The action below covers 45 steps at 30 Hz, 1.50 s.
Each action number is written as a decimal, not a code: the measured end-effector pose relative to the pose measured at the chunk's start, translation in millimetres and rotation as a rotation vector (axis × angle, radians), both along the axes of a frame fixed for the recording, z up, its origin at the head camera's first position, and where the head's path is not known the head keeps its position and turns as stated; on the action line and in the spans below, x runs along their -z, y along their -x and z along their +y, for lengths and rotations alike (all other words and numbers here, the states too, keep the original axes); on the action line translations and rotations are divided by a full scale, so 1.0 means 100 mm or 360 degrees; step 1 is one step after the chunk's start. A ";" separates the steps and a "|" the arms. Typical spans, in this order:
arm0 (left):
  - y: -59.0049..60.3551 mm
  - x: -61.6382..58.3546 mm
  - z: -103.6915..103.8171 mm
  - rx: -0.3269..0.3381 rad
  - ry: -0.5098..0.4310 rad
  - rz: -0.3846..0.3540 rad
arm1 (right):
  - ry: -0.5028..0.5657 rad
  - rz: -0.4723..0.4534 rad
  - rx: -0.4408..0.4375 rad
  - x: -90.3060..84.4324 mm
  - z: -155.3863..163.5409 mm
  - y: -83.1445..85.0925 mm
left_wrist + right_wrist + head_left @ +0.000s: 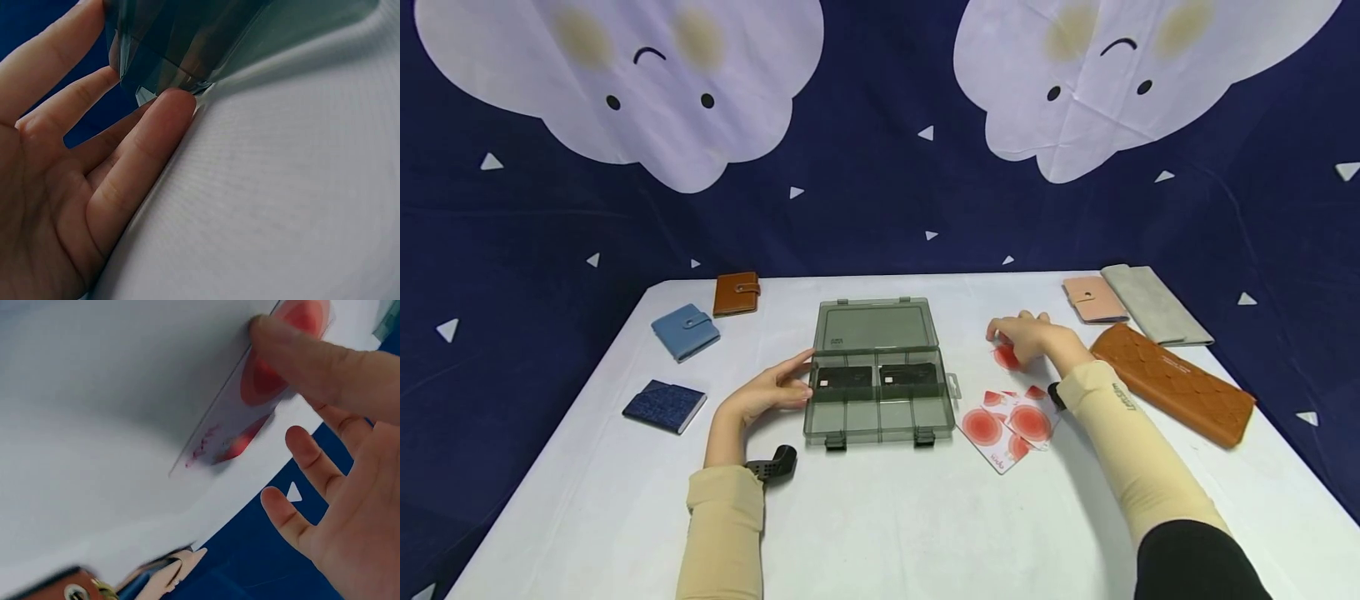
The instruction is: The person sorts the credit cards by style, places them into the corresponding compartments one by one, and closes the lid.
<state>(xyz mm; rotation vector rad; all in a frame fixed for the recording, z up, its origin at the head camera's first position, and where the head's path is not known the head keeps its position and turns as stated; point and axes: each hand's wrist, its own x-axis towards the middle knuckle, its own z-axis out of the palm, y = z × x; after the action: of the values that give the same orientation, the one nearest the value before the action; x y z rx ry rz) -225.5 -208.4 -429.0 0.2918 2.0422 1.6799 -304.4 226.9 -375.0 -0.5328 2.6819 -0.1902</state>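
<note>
A translucent green compartment box (880, 421) stands with its lid (874, 325) raised at the back. Two of its compartments hold black card-like pieces (909, 375) with small pale squares. My left hand (767, 392) touches the box's left side with thumb and fingers extended; in the left wrist view the thumb (159, 128) meets a lower corner. To the right of the box, my right hand (1030, 337) pinches a red-and-white card (265, 378) across its edges, the other fingers spread. Nearer me several similar cards (1000, 429) lie overlapping on the white table.
On the left lie a brown wallet (735, 294), a light blue wallet (686, 331) and a dark blue one (662, 406). On the right are a pink wallet (1093, 298), a grey pouch (1157, 304) and a long tan wallet (1172, 383). A patterned blue cloth (880, 225) hangs behind.
</note>
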 end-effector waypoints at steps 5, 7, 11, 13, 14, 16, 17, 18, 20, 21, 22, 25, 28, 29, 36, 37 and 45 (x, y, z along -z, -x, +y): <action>0.00 0.00 0.01 -0.0002 -0.0004 0.0000 | -0.0119 -0.0022 -0.0040 -0.02 -0.04 0.03; 0.00 0.01 0.01 0.0002 -0.0003 0.0003 | -0.0153 0.0003 -0.0087 -0.03 -0.05 0.03; 0.00 0.01 0.00 0.0006 0.0005 0.0007 | -0.0207 0.0103 -0.0174 -0.03 -0.06 0.03; 0.00 0.02 -0.01 0.0000 0.0008 0.0006 | -0.0186 0.0155 -0.0175 -0.03 -0.06 0.02; 0.00 0.02 -0.01 -0.0003 0.0011 0.0006 | -0.0149 0.0178 -0.0173 -0.03 -0.06 0.02; 0.00 0.02 -0.02 -0.0010 0.0012 0.0003 | -0.0042 0.0221 -0.0153 -0.02 -0.06 0.02; 0.00 0.02 -0.02 -0.0008 0.0013 0.0004 | 0.0023 0.0230 -0.0147 -0.02 -0.07 0.02; -0.01 0.02 -0.02 -0.0007 0.0015 0.0006 | 0.0084 0.0240 -0.0141 -0.02 -0.08 0.02; -0.01 0.02 -0.02 -0.0006 0.0016 0.0009 | 0.0192 0.0268 -0.0137 -0.03 -0.10 0.03; -0.01 0.02 -0.02 -0.0006 0.0015 0.0009 | 0.0246 0.0285 -0.0125 -0.05 -0.12 0.03; -0.01 0.02 -0.02 -0.0006 0.0013 0.0008 | 0.0297 0.0304 -0.0112 -0.07 -0.14 0.02; -0.01 0.01 -0.02 -0.0007 0.0004 0.0001 | 0.0453 0.0417 -0.0043 -0.17 -0.23 -0.02; -0.01 0.01 -0.01 -0.0012 -0.0001 -0.0007 | 0.0666 0.0515 0.0079 -0.30 -0.35 -0.10; -0.01 0.00 -0.01 -0.0015 -0.0002 -0.0009 | 0.0746 0.0535 0.0126 -0.35 -0.40 -0.13; -0.01 -0.01 0.00 -0.0017 -0.0004 -0.0013 | 0.1265 0.0491 0.0249 -0.56 -0.79 -0.46; -0.01 -0.01 0.00 -0.0015 -0.0004 -0.0012 | 0.1317 0.0465 0.0239 -0.56 -0.85 -0.50; 0.01 0.02 0.00 -0.0006 -0.0005 0.0003 | 0.1448 0.0265 0.0271 -0.37 -1.28 -0.83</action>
<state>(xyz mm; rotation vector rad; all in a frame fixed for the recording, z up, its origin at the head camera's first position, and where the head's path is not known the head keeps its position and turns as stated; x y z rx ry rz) -226.5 -208.4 -430.6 0.2903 2.0430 1.6857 -221.4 98.8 -337.7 -0.5737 2.6720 -1.5031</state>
